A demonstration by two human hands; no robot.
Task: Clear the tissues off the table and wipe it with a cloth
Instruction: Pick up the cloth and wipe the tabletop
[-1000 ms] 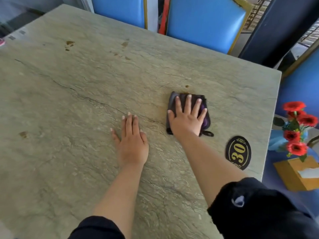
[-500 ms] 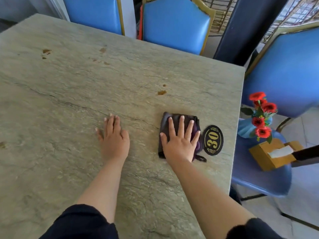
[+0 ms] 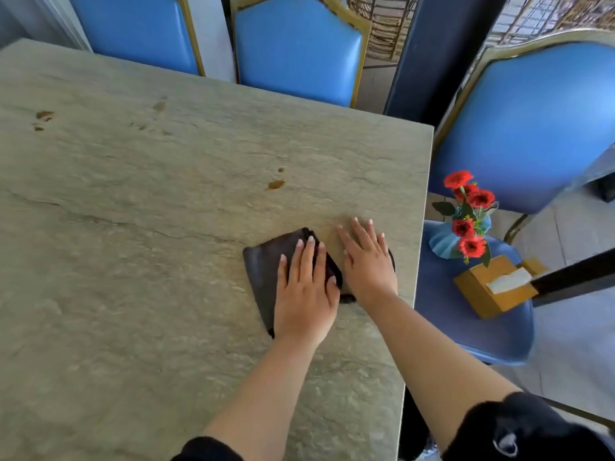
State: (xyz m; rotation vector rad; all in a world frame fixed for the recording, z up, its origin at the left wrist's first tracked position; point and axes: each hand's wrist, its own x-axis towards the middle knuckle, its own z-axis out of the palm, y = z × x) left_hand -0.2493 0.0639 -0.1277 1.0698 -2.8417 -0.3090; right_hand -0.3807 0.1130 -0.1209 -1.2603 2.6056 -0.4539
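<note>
No tissues lie on the tabletop (image 3: 166,294), so by the look of it the clearing is done and the wiping is under way. The left hand (image 3: 304,294) lies flat, fingers straight, pressing the dark folded cloth (image 3: 266,264) onto the stone near the right edge. The right hand (image 3: 367,261) is also flat and spread, holding nothing; it rests just beside the cloth, covering a dark object of which only slivers show.

Brown stains remain: one spot (image 3: 275,184) just beyond the cloth and a cluster of marks (image 3: 43,116) at the far left, so most of the surface probably still needs a pass.

Off the tabletop, a blue chair (image 3: 472,327) to the right carries a vase of red flowers (image 3: 466,214) and a tissue box (image 3: 492,287). Nothing blocks the cloth's path to the stains.
</note>
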